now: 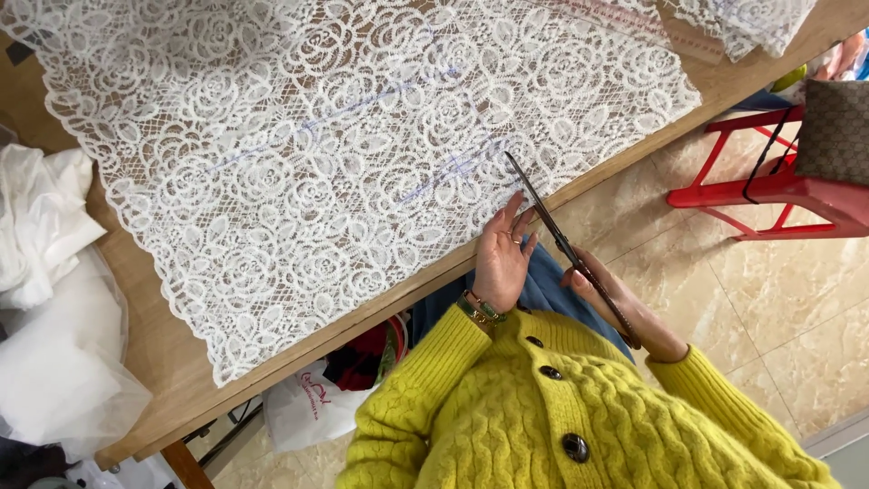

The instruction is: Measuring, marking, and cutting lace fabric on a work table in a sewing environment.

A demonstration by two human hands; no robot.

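Two hands: the left hand [501, 258] and the right hand [615, 299]. One pair of scissors [566, 244]. One large sheet of white lace [344, 163] and a second, smaller piece of lace [751, 23] at the far corner, so two in all. One table [163, 362]. One yellow cardigan [561, 417] showing three dark buttons [576, 446]. One bracelet [478, 310] and one ring [516, 240]. One red stool [769, 190]. One white bag [303, 412] under the table. One heap of white cloth [45, 299].
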